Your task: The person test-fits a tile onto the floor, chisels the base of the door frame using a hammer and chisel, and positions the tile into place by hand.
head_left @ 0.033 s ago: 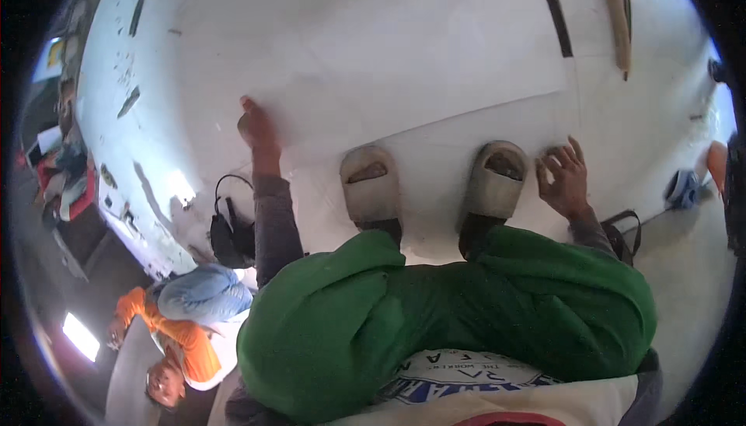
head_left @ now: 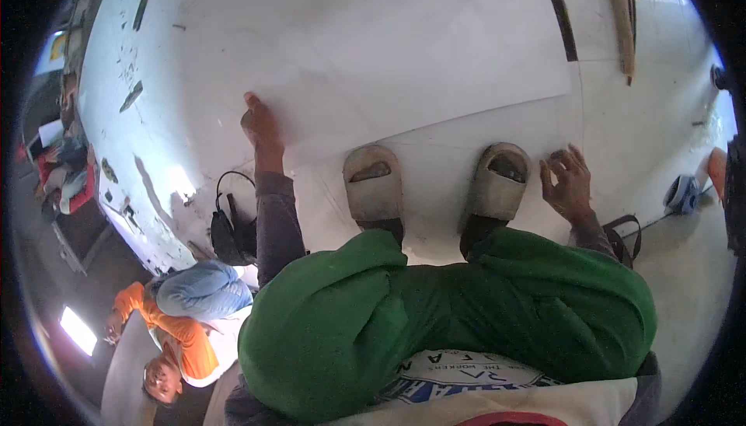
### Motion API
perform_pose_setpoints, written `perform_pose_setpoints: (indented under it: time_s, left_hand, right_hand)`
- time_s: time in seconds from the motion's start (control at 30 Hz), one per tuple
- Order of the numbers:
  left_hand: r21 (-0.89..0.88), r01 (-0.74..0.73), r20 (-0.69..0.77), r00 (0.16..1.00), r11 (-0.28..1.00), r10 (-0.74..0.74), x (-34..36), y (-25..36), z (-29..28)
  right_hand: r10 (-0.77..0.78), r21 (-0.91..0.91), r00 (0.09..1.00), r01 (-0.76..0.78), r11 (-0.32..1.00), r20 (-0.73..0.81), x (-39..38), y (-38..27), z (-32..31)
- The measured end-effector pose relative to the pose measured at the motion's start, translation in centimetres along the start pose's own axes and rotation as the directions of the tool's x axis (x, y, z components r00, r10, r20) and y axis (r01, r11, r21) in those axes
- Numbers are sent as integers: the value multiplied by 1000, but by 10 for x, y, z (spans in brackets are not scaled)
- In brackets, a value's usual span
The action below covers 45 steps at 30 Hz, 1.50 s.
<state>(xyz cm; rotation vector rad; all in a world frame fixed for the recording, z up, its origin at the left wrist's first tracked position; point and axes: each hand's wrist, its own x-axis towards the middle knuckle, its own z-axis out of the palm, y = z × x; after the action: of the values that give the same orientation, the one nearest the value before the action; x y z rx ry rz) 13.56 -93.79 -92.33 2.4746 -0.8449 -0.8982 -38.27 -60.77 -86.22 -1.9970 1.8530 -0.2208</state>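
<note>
Wears a cream shirt (head_left: 575,403) with a printed front, nearest the camera. Bends both knees in green trousers (head_left: 334,309) just beyond. Plants both feet in beige slippers (head_left: 501,193), set apart on the white floor (head_left: 653,130).

Reaches the left hand (head_left: 263,124) forward from a dark sleeve (head_left: 278,228), past the left slipper, to the near left part of the sheet (head_left: 435,53). Points one digit ahead, with the other fingers gathered close together; cannot tell any pinch or touch on the sheet. Holds the right hand (head_left: 569,185) just outside the right slipper, near the sheet's close right corner, with fingers bent and loosely spread; cannot tell any touch on the floor.

Has a black bag (head_left: 231,239) just beside the left forearm and a black strap (head_left: 625,235) beside the right one. Faces the sheet, flat and white on the floor ahead of both slippers, with a near edge slanting away toward the right. Has a dark strip (head_left: 561,18) along the sheet's right side, a stick (head_left: 619,26) farther right, and dark scraps (head_left: 130,97) far to the left. Shares the space with a co-worker (head_left: 194,344) at lower left, in orange and blue.
</note>
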Motion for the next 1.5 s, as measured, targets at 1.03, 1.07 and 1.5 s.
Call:
perform_pose_setpoints:
  time_s: [1.03,1.07,1.5]
  left_hand:
    - [77,-156,244,961,985,133,-43,101,-137]
    - [72,-147,239,963,987,126,-40,99,-127]
    - [-4,-370,335,875,929,350,8,61,-150]
  right_hand:
    - [-419,494,836,213,843,354,121,-198,89]
    - [-426,492,830,220,842,360,105,-192,109]
    - [-115,713,954,-123,690,276,149,-173,64]
